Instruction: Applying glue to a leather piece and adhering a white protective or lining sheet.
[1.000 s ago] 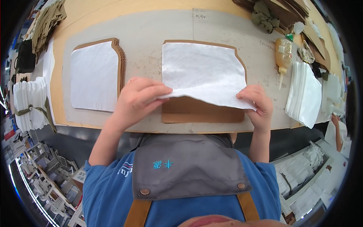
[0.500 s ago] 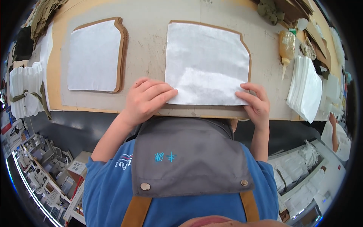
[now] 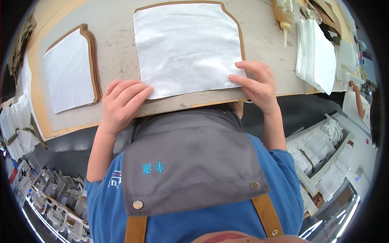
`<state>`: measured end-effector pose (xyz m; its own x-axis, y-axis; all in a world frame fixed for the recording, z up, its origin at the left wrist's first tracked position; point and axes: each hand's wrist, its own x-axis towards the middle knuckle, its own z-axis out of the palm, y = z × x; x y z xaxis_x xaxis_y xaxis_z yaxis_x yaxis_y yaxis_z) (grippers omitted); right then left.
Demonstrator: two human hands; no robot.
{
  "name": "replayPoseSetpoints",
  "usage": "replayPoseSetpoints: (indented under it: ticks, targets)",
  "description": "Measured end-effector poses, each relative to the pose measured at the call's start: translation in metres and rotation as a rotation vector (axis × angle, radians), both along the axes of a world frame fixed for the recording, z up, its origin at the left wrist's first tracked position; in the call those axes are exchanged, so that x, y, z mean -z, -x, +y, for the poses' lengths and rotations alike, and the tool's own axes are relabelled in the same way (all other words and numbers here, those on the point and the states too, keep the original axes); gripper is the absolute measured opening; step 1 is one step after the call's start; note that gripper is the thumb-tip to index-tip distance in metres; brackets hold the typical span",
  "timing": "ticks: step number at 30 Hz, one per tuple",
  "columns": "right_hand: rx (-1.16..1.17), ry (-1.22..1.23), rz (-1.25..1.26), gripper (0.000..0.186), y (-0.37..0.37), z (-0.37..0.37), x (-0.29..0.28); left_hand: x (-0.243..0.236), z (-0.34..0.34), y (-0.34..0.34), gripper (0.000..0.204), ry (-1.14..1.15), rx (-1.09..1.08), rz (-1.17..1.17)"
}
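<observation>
A white fabric-like sheet (image 3: 188, 48) lies in front of me on top of a brown piece (image 3: 239, 34), whose edge shows along the top and right. My left hand (image 3: 123, 103) rests at the sheet's near left corner, fingers stretched out and close together, fingertips on the corner. At the near right corner is my right hand (image 3: 257, 83), its fingers stretched and spread, two fingertips touching the sheet. Neither palm is visible. To the left sits a stack of brown pieces (image 3: 94, 67) with a white sheet (image 3: 69, 73) on top.
The grey-topped table (image 3: 115, 44) has its front edge close to my apron. At the right lie a squeeze bottle (image 3: 285, 16) of amber liquid, nozzle toward me, and a pile of white sheets (image 3: 314, 56). A tied white bundle (image 3: 18, 125) is at the far left.
The view has shifted and turned, so the table things appear farther left. Both hands stay at the sheet's near corners, and the sheet lies on the brown piece as before.
</observation>
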<state>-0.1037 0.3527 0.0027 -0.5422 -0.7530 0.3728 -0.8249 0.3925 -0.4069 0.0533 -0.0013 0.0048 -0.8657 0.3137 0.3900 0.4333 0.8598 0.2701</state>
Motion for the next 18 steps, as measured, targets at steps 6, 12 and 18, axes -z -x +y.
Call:
replayPoseSetpoints:
  ticks: [6,12,18]
  targets:
    - [-0.021,-0.027,0.012,0.04,0.001,0.004,0.0,0.0,0.001,0.001,0.027,0.025,0.013,-0.01]
    - [-0.089,-0.124,-0.019,0.032,0.005,0.009,-0.005,0.003,-0.007,0.002,0.027,0.056,0.072,0.012]
    - [-0.101,-0.159,0.022,0.035,0.005,0.016,-0.008,-0.006,-0.005,0.014,0.032,-0.038,0.059,0.057]
